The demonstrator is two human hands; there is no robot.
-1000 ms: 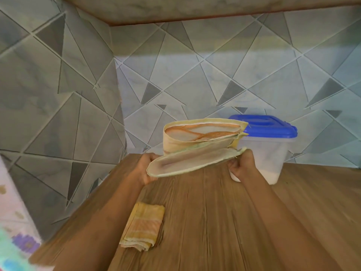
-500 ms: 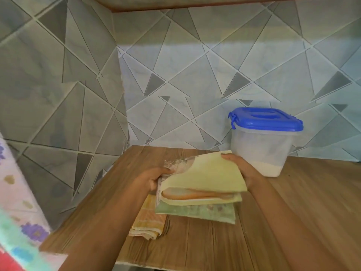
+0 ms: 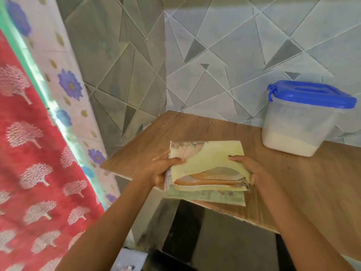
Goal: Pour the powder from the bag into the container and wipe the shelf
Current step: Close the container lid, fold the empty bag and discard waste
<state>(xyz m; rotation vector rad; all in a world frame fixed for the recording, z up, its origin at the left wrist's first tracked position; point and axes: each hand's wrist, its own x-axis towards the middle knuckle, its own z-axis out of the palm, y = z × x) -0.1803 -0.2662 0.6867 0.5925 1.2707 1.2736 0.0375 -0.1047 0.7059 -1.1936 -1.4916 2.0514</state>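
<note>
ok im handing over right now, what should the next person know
Hands: the left hand grips the left edge of the folded bag, and the right hand holds its right edge.
Things: the bag is flat over the front edge of the shelf. The container stands at the back right with its blue lid on and white powder in its bottom.
Done: the pouring, by the look of it.
Left: put the bag aside and wipe the shelf.

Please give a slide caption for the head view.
Left hand and right hand hold a folded yellow bag at the wooden shelf, near a closed blue-lidded container.
</note>
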